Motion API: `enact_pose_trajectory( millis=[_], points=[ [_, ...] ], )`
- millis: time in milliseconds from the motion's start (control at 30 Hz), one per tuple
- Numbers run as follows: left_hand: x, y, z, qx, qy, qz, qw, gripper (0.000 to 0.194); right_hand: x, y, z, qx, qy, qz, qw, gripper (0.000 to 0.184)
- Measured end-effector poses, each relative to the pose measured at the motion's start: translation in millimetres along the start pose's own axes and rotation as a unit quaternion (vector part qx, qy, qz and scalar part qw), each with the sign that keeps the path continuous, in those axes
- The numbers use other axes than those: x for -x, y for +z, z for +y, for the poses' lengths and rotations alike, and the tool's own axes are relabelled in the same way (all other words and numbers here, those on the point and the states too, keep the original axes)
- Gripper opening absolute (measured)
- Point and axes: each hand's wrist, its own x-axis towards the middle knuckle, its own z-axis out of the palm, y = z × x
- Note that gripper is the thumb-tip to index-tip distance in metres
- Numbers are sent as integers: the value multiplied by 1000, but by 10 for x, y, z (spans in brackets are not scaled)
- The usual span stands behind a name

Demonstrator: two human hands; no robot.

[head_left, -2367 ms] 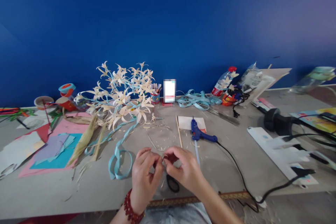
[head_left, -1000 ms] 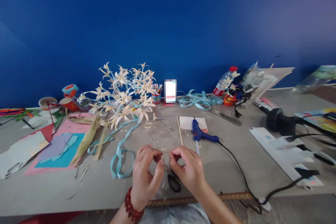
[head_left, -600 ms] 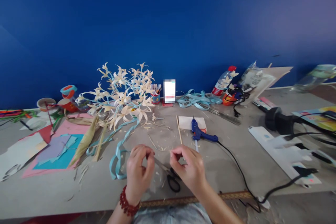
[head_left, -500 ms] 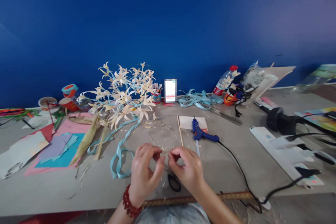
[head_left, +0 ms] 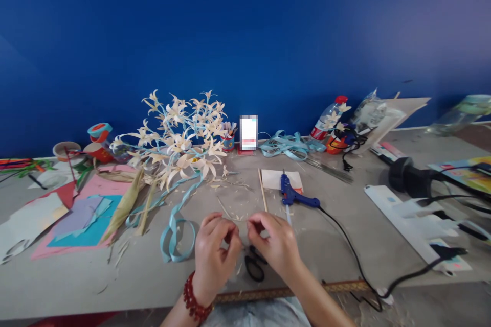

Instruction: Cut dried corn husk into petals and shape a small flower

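My left hand (head_left: pixel 217 245), with a red bead bracelet at the wrist, is closed in a pinch over the front of the table. Facing it, my right hand (head_left: pixel 274 242) is also pinched, thumb against forefinger. A small gap separates the two sets of fingertips, and what they hold is too thin or small to make out. Black-handled scissors (head_left: pixel 254 269) lie just below and between the hands. Beyond my right hand are a blue glue gun (head_left: pixel 293 193) and a thin wooden stick (head_left: pixel 263 191). A loop of light blue ribbon (head_left: pixel 164 242) lies left of my left hand.
Pale husk flowers (head_left: pixel 176 138) on blue stems stand at the back left. Dried husks (head_left: pixel 125 207) lie over coloured paper (head_left: pixel 82 237). Further right are a tangle of blue ribbon (head_left: pixel 284 145), a bottle (head_left: pixel 326 117) and a white power strip (head_left: pixel 399 230). The glue gun's black cord (head_left: pixel 353 250) crosses the right side.
My left hand has turned slightly and its fingers have curled closer together. The fingertips of both hands are a little further apart, and more of the scissors shows.
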Motion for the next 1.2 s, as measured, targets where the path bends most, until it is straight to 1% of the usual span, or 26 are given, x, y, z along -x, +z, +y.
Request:
enact_pose_trajectory(
  millis=[67,100,133,233,267,333,433,533,600,633,700,767,800,900,1000,1067,1100,1200],
  points=[
    [11,-19,-2,-4,-8,7,1000,17,-6,-68,48,13,18,29,999,8],
    [14,-24,-3,-4,-9,6,1000,17,-9,-98,52,5,26,29,999,9],
    [14,-26,-2,-2,-10,2,1000,17,-13,-121,41,-11,29,15,999,9],
    [4,-8,6,7,-7,-9,1000,18,-23,-113,-52,-61,17,-69,996,14],
    [-1,1,10,7,-5,-13,1000,17,-26,-89,-85,-62,13,-87,994,13],
    [-6,15,16,1,-3,-20,1000,17,-29,-31,-122,-44,7,-100,994,8],
    [-2,10,8,-10,-3,-25,1000,19,-31,5,-85,-10,-2,-97,995,8],
    [10,-13,-17,-22,-9,-9,1000,19,-34,-55,-2,11,0,-51,999,11],
    [16,-20,-29,-24,-10,-1,1000,18,-34,-107,21,-3,15,-30,999,12],
    [18,-18,-30,-23,-9,-3,1000,18,-32,-123,15,-20,21,-37,999,10],
    [22,-5,-20,-18,-6,-12,1000,17,-21,-120,-24,-50,26,-80,995,6],
    [22,15,-2,-18,-3,-21,1000,17,-4,-78,-74,-56,22,-115,992,6],
    [22,24,5,-21,-2,-23,1000,17,7,-50,-95,-49,16,-118,992,7],
    [21,39,1,-29,-3,-26,999,18,32,4,-124,-20,-20,-97,995,11],
    [27,33,-64,-45,-30,-9,999,19,24,-25,-108,-18,-47,-51,997,13],
    [36,19,-119,-52,-53,12,997,18,-1,-72,-89,-35,-35,-20,999,13],
    [40,10,-140,-47,-60,22,997,17,-15,-93,-82,-45,-24,-14,999,12],
    [44,-16,-145,11,-70,29,997,11,-44,-116,-78,-78,11,-33,996,12]
  ],
)
